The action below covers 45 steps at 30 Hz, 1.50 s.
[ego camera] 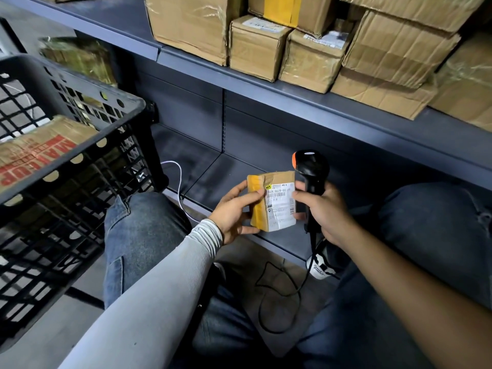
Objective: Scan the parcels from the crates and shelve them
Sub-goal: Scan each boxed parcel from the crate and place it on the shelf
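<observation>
One small parcel is held up between both hands, over the low shelf, its white label faced up and yellow tape seen along its left edge. The parcel's left side is gripped by the left hand, thumb on top, fingers curled beneath. One black barcode scanner with an orange tip is gripped by the right hand, fingers wrapped round the handle, with the fingertips also touched against the parcel's right edge. The scanner head is stood upright just beside the parcel's upper right corner. One black cable is seen looped on the floor below the scanner. One white cable is trailed by the left knee.

One black lattice crate is seen at left, with one box printed in red inside it; a second taped box is blurred behind the crate. On the upper shelf about eight brown cardboard boxes are stacked, touching each other; exact count cannot be told as some are cut off by the frame edge. Two denim-covered knees are seen, one on each side of the hands
</observation>
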{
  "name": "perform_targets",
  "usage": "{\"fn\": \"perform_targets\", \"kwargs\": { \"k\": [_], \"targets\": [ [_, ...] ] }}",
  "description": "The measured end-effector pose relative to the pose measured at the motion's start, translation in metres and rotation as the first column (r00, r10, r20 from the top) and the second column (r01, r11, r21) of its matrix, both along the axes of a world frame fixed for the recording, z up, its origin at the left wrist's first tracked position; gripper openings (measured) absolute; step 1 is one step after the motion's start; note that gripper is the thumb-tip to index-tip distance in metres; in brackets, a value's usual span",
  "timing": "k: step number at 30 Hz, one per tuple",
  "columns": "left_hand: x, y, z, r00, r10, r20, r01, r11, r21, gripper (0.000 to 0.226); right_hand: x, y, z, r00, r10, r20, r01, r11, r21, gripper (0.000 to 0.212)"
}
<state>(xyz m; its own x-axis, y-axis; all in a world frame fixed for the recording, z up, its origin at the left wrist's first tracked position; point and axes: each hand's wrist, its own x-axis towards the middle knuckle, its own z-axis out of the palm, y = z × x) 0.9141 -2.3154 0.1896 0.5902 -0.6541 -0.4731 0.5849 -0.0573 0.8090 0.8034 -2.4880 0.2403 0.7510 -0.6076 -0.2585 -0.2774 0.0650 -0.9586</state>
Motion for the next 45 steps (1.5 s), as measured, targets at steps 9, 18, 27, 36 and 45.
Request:
{"fn": "perform_targets", "kwargs": {
  "k": [9, 18, 27, 36, 45],
  "targets": [
    [0.01, -0.003, -0.003, 0.98, 0.195, 0.045, -0.191, 0.978, -0.082, 0.079, -0.009, 0.003, 0.031, 0.998, 0.04, 0.042, -0.039, 0.999, -0.032, 0.02],
    [0.016, -0.002, -0.004, 0.978, 0.201, 0.056, -0.196, 0.977, -0.082, 0.093, -0.034, 0.02, 0.036, 0.97, 0.232, -0.071, -0.23, 0.972, 0.046, 0.018],
    [0.019, -0.001, -0.006, 0.968, 0.245, 0.063, -0.24, 0.968, -0.074, 0.096, -0.038, 0.018, 0.038, 0.966, 0.244, -0.087, -0.237, 0.968, 0.083, 0.018],
    [0.019, 0.002, -0.003, 0.957, 0.284, 0.055, -0.282, 0.958, -0.048, 0.096, -0.037, 0.016, 0.037, 0.961, 0.264, -0.089, -0.253, 0.96, 0.118, 0.022],
    [0.014, 0.002, 0.005, 0.953, 0.304, 0.014, -0.303, 0.952, -0.028, 0.089, -0.037, 0.016, 0.034, 0.956, 0.282, -0.084, -0.273, 0.956, 0.105, 0.017]
  ]
}}
